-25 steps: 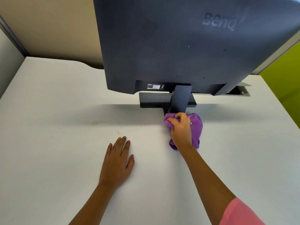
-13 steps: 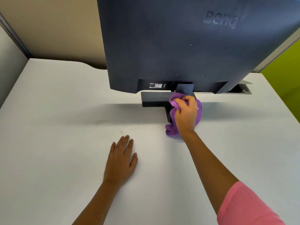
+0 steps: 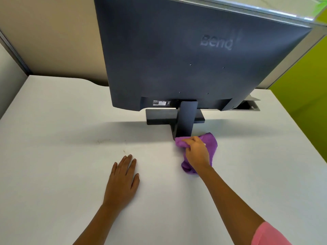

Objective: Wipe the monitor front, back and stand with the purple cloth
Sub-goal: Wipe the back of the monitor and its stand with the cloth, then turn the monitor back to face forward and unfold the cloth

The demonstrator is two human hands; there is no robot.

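A dark grey monitor (image 3: 177,59) stands on the white desk with its back towards me; the screen side is hidden. Its stand (image 3: 185,119) has a short neck and a flat base. My right hand (image 3: 196,152) grips the bunched purple cloth (image 3: 209,142) and presses it against the foot of the stand neck, where it meets the desk. My left hand (image 3: 123,177) lies flat on the desk, palm down, fingers slightly spread, well to the left of the stand and holding nothing.
The white desk (image 3: 53,156) spreads wide to the left and in front. A grey cable tray opening (image 3: 247,106) sits behind the monitor at the right. Beige partition walls (image 3: 53,41) close the back; a green wall (image 3: 304,85) is at the right.
My right hand has slid the cloth down from the top of the stand neck to its foot. The left hand stays flat on the desk.
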